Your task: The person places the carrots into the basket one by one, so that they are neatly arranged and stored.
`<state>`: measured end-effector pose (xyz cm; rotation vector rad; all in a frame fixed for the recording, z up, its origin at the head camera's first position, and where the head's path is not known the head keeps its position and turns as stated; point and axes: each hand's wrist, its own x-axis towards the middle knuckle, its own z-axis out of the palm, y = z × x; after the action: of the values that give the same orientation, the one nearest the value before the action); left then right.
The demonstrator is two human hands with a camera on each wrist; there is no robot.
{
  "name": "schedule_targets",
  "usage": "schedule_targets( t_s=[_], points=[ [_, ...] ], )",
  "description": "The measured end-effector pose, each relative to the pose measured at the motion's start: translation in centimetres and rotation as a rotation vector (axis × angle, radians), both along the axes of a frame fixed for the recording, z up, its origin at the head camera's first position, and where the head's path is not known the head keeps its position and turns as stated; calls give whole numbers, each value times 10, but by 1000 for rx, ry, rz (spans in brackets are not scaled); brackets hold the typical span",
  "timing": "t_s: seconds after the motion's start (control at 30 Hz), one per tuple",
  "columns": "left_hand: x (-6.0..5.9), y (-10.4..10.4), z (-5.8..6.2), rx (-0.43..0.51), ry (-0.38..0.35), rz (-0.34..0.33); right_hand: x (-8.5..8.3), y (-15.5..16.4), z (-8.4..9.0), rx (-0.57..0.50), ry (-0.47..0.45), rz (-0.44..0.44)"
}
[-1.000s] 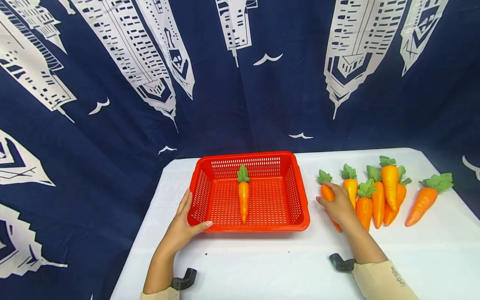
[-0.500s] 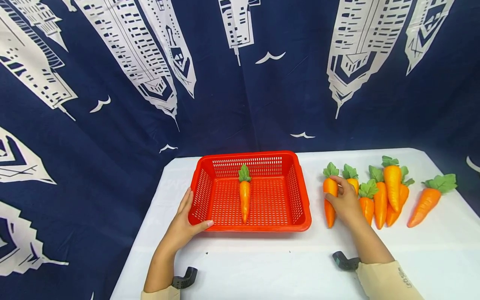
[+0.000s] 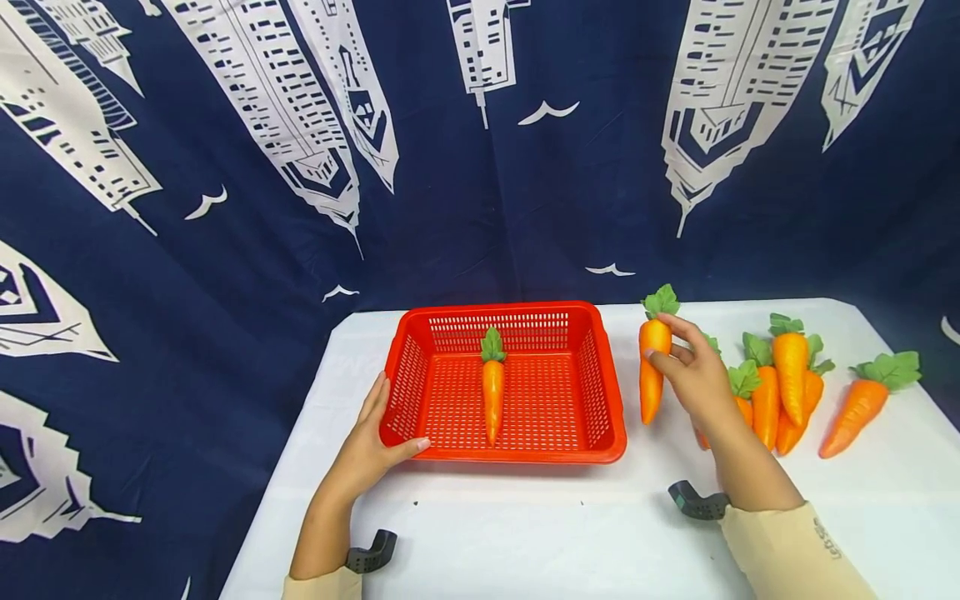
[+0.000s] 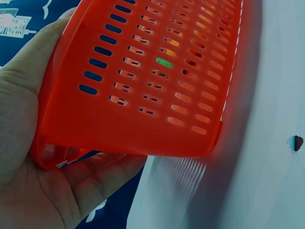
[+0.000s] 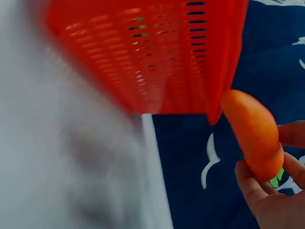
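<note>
In the head view my right hand pinches a carrot near its leafy top, tip down. The carrot hangs above the white table, just right of the red plastic basket. From the right wrist, thumb and fingers are seen around the thick end of this orange carrot. My left hand holds the basket's near left corner, thumb over the front rim and fingers along the left side. The left wrist view shows the perforated basket wall beside the palm. One carrot lies inside the basket, leaves away from me.
Several carrots lie bunched on the table right of my right hand, partly hidden by it and its forearm. Another carrot lies apart at far right. A navy curtain with printed buildings hangs behind the white table.
My right hand has taken hold of the leftmost carrot and raised it off the table, up and away from the bunch. The left hand stays at the basket corner.
</note>
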<state>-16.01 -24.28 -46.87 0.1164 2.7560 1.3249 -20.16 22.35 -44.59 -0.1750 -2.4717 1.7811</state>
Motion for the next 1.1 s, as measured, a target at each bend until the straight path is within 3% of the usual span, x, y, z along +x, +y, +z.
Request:
schedule_targets(
  t_s=[0.27,0.63,0.77,1.1],
  points=[
    [0,1,2,-3,-9,3,-10,-14,26,-25,70,58],
    [0,0,0,-2,-10,7,-29,-52,47,-179,225,151],
    [0,0,0,-2,-7,6,-38,-66,55,-187,197,218],
    [0,0,0,-4,8,-2,-64,-106,59,-78,108,308]
  ],
)
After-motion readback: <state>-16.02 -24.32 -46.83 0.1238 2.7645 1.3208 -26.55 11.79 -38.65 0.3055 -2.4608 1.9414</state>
